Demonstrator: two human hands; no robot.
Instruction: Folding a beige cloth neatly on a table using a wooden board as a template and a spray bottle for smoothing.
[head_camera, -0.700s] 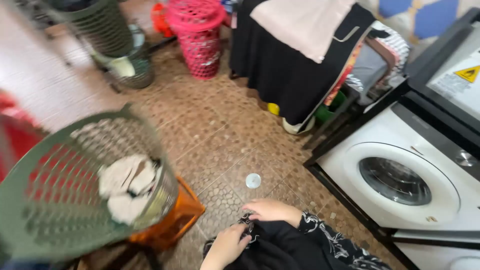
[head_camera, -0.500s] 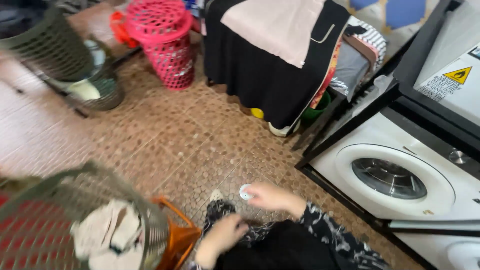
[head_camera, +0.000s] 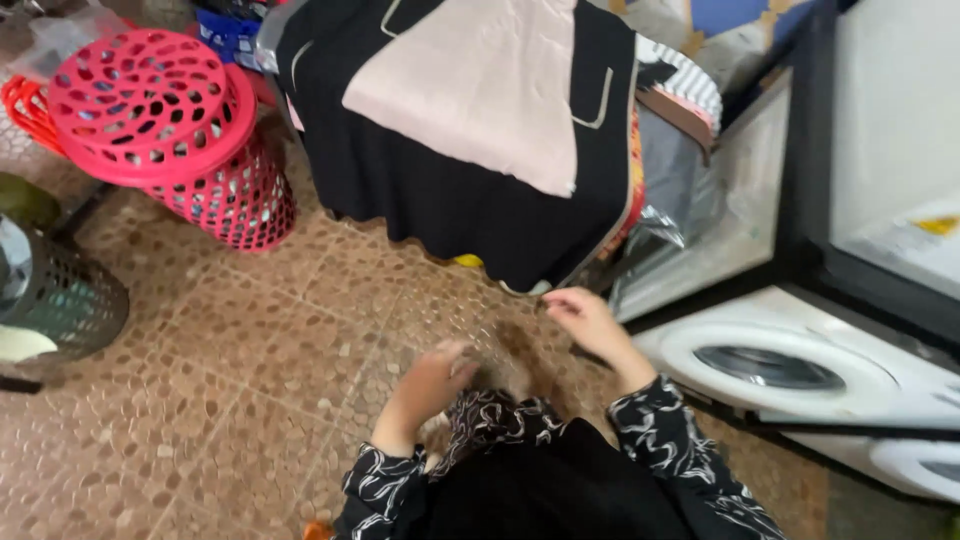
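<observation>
My left hand (head_camera: 435, 378) hovers low over the brown pebble-patterned floor (head_camera: 250, 370), blurred. Its fingers are closed against a black cloth with white swirls (head_camera: 492, 412) bunched just below it. My right hand (head_camera: 585, 322) is raised a little farther right, fingers curled inward, near the hem of a black draped cloth (head_camera: 470, 210). Whether anything lies inside the right hand's curled fingers is hidden. Both arms wear black sleeves with a white swirl pattern.
A pink lidded laundry basket (head_camera: 150, 110) stands at the back left, and a dark green basket (head_camera: 65, 300) at the left edge. A pale pink cloth (head_camera: 480, 90) lies on the black-draped pile. A white front-loading washing machine (head_camera: 780, 365) is at the right.
The view swung away from the green basket of cloths in the foreground. My right hand lifted off the floor where a small white round thing lay; that thing is no longer visible.
</observation>
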